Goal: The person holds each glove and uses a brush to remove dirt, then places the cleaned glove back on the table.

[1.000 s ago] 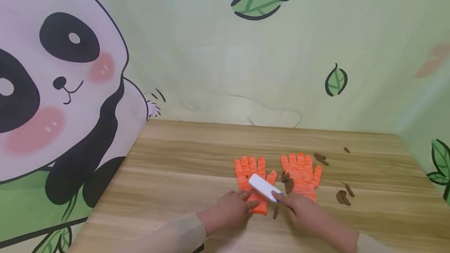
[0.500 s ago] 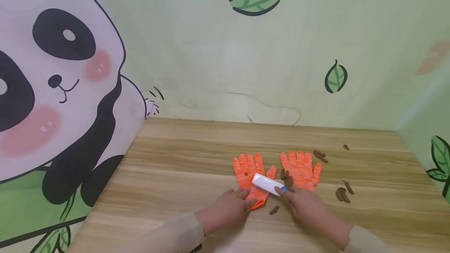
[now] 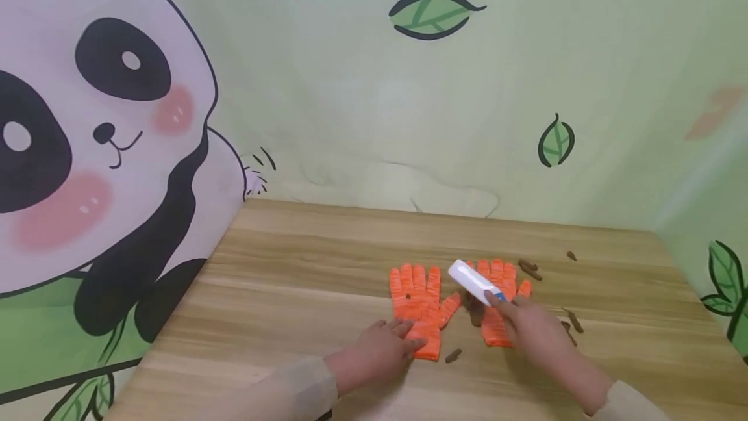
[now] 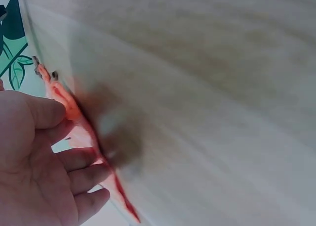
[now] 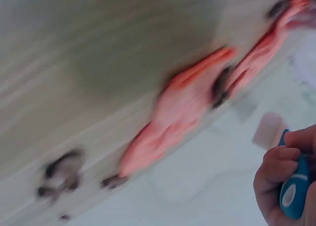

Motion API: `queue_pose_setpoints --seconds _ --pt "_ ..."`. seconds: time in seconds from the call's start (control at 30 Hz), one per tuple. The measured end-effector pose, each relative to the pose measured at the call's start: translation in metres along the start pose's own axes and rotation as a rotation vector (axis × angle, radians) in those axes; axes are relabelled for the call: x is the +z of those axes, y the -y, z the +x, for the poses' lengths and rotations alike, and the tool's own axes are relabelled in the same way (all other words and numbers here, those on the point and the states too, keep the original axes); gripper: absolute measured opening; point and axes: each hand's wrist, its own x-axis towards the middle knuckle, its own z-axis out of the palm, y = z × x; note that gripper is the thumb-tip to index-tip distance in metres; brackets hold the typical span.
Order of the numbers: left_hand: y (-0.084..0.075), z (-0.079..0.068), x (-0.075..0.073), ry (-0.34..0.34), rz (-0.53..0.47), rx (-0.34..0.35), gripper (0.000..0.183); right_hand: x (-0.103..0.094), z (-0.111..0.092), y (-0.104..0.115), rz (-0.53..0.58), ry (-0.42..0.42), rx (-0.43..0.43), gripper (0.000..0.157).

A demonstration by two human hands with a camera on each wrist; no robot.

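Two orange knitted gloves lie on the wooden table with their fingers pointing away from me. My left hand rests its fingertips on the cuff of the left glove, holding it flat. My right hand grips the blue handle of a brush with a white head. The brush head is over the left part of the right glove, hiding some of it. Brown dried-leaf-like bits lie between the gloves, partly under the brush. A small dark speck sits on the left glove.
More brown pieces lie around: a curled pair behind the right glove, a small one farther back, a thin one to the right, and one near the left cuff. A panda-print backdrop closes off the table's back.
The brush has gone from the left glove, up and right to the right glove, in my right hand. My left hand stays on the left glove, whose cuff lies flat again.
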Motion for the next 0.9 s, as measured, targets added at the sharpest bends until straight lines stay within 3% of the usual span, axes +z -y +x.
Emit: queue_pose_setpoints --seconds 0.13,0.33,0.57,0.8,0.9 --pt "0.0 0.003 -0.001 -0.024 0.047 0.003 0.039 -0.005 0.005 0.008 0.218 0.073 -0.013 0.038" --pt "0.001 0.005 0.002 -0.044 -0.012 -0.035 0.039 -0.015 0.007 -0.004 0.351 0.145 0.214 0.041" --pt "0.006 0.007 0.0 -0.083 -0.062 -0.016 0.04 -0.012 -0.002 -0.02 0.313 0.199 0.224 0.04" --pt "0.01 0.009 0.003 -0.141 -0.053 0.022 0.036 -0.013 -0.006 -0.037 0.239 0.079 0.307 0.04" --pt "0.009 0.009 0.002 -0.163 -0.035 0.025 0.033 -0.013 -0.007 -0.041 0.219 0.154 0.322 0.041"
